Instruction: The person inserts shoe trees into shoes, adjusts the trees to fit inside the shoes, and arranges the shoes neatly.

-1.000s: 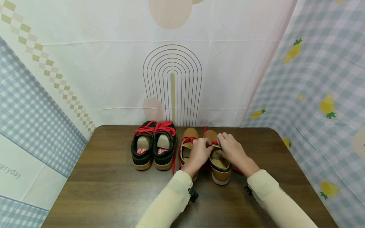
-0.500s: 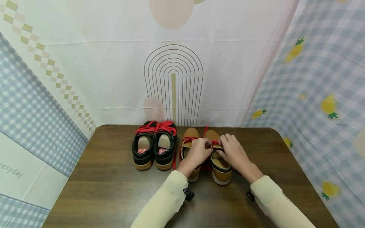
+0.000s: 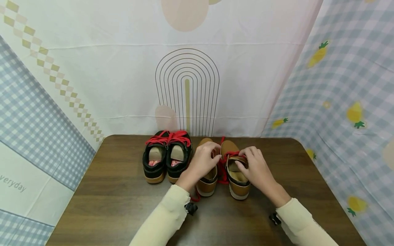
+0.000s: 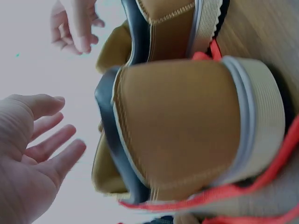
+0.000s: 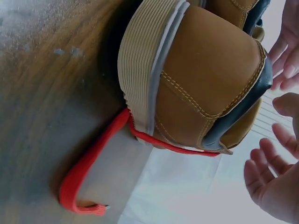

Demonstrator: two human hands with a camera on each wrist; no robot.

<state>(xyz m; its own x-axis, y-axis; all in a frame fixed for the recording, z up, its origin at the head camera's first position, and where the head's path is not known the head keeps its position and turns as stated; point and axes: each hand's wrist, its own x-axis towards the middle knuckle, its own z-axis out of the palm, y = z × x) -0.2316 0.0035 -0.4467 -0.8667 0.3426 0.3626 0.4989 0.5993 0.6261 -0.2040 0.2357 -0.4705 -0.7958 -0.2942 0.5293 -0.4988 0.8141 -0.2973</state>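
Observation:
Two tan shoes with red laces stand side by side on the table. My left hand [image 3: 203,160] is over the left tan shoe [image 3: 207,187], covering much of its front. In the left wrist view that hand's fingers are loosely bent, apart from the shoe's heel [image 4: 182,121], with nothing between them. My right hand [image 3: 258,167] hovers by the opening of the right tan shoe [image 3: 238,189], near its red lace [image 3: 231,154]. The right wrist view shows the right hand [image 5: 278,182] with relaxed, spread fingers, holding nothing visible.
A pair of black shoes [image 3: 179,167] with red laces stands just left of the tan pair. Loose red lace lies between the tan shoes and on the wooden table [image 3: 123,205]. Patterned cloth [image 3: 129,82] hangs behind the table and at both sides.
My left hand has let go at the right tan shoe's lace and moved left over the left tan shoe. The right hand has drawn slightly back to the right.

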